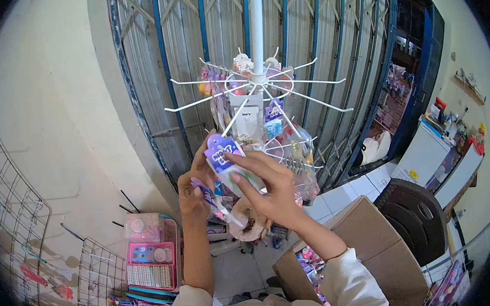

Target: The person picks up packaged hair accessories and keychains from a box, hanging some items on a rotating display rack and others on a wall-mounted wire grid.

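Note:
My right hand (270,185) pinches a small packet with a purple header card (222,153), held up in front of a white rotating display rack (259,79). Close beside it, my left hand (194,193) has its fingers closed on another purple-carded packet (205,194), which hangs tilted toward the lower right. Part of my left hand is hidden behind the raised packet. The rack's white prongs spread out just above both hands. Several carded packets hang on it, among them a white card (247,121) and a purple card (274,110).
An open cardboard box (371,252) with colorful packets stands at the lower right, by a dark plastic chair (411,221). Pink baskets (151,267) of goods are at the lower left, near wire grid racks (18,197). A metal folding gate (219,29) stands behind the display rack.

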`<action>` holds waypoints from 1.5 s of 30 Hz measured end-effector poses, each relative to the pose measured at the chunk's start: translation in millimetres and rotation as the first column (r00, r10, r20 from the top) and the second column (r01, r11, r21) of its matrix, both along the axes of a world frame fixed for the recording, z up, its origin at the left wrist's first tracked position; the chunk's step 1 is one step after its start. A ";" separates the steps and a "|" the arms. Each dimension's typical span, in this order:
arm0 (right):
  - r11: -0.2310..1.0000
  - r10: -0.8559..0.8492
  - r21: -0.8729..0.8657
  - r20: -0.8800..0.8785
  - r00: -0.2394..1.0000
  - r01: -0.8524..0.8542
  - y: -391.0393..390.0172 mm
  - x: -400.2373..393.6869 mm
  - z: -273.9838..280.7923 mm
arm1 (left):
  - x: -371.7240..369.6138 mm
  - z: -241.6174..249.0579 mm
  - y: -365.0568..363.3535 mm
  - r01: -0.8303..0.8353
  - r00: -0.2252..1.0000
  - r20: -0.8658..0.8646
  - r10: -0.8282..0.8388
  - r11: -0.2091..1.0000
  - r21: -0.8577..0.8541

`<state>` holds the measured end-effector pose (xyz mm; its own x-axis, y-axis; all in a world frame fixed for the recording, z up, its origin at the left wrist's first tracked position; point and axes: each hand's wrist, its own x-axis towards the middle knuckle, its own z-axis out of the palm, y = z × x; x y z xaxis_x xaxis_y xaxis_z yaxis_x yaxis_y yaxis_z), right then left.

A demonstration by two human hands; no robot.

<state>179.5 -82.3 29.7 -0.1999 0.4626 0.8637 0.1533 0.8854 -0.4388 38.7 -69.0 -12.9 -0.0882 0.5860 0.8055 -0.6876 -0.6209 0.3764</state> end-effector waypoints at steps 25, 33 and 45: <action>0.923 0.126 -0.384 0.243 0.962 -0.024 -11.7 14.8 -19.9 | 13.3 12.4 -32.3 -0.529 0.845 -0.298 0.444 0.774 -0.347; 0.794 0.152 -0.518 -0.339 0.928 -0.319 -21.7 63.4 -33.7 | 25.9 32.7 -6.1 -0.801 0.596 -0.217 0.773 0.594 -0.081; 0.831 -0.068 -0.479 -0.593 0.803 -0.284 -24.3 120.9 -45.6 | -3.4 40.0 42.6 -0.660 0.718 -0.255 0.647 0.750 0.044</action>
<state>300.4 -106.6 -15.9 0.1616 0.8752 0.4559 -0.3583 0.4825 -0.7992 35.3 -26.4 27.1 -0.2731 0.4922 0.8266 -0.0014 -0.8594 0.5113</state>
